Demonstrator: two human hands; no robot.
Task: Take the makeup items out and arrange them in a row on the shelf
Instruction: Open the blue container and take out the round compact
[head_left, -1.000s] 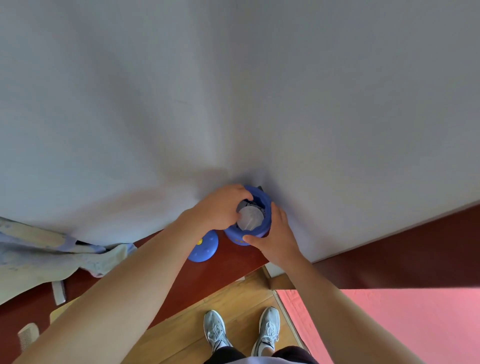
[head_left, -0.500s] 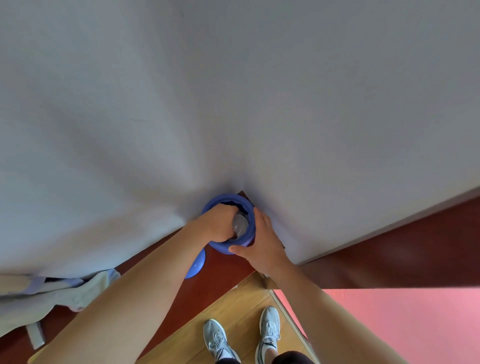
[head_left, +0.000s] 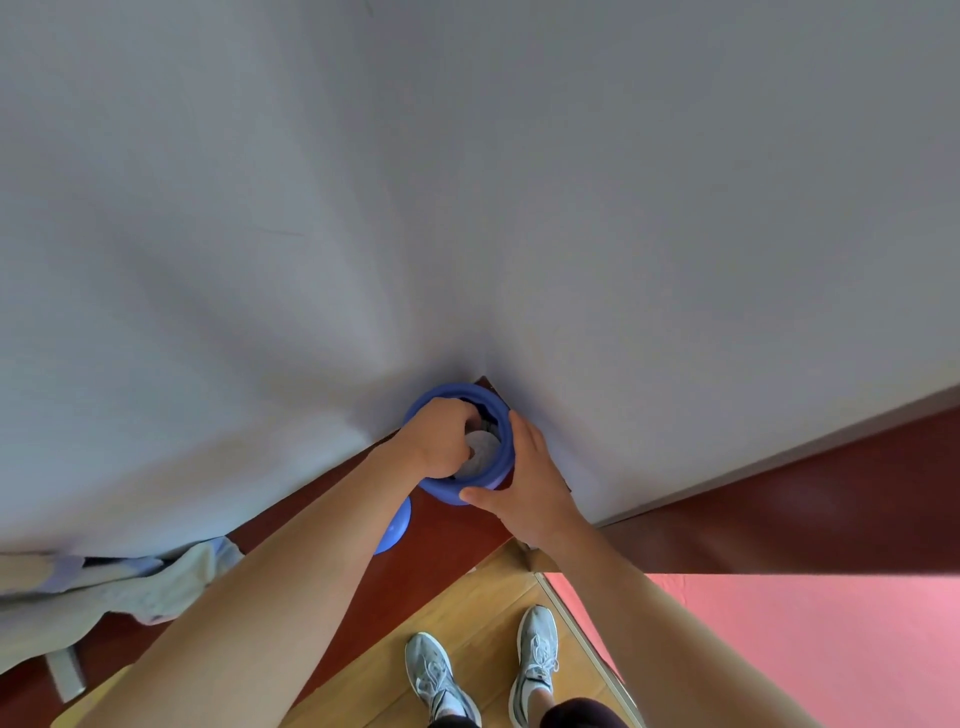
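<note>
A pale cloth (head_left: 130, 587) lies on the far left of the dark red shelf (head_left: 457, 535), close to the white wall (head_left: 260, 260). It has the same crumpled shape as a second ago.

Next comes a blue lid (head_left: 399, 522), flat on the shelf. A second ago most of it showed. Now the left arm covers more of it.

The left hand (head_left: 441, 441) is down inside the blue tub (head_left: 493, 402). A second ago it sat up at the rim. Now it is deeper in. Its fingers are curled, but their tips are hidden, so I cannot tell if its grip has anything.

The blue tub stands on the shelf, right in the corner where two walls meet. A second ago it leaned toward the person. Now it stands straighter. A round gray thing (head_left: 483, 447) lies inside it, just beside the left hand's fingers.

The right hand (head_left: 524, 488) holds the tub from the right. Its grip is clamped on the rim, thumb on the near side and fingers on the far side, the same as before.

The tub touches or almost touches the walls behind it. The shelf's front edge is just below the right hand. More bare shelf runs to the right along the wall. Below are a wooden floor (head_left: 467, 613), two gray shoes (head_left: 441, 680) and a pink mat (head_left: 779, 634).
</note>
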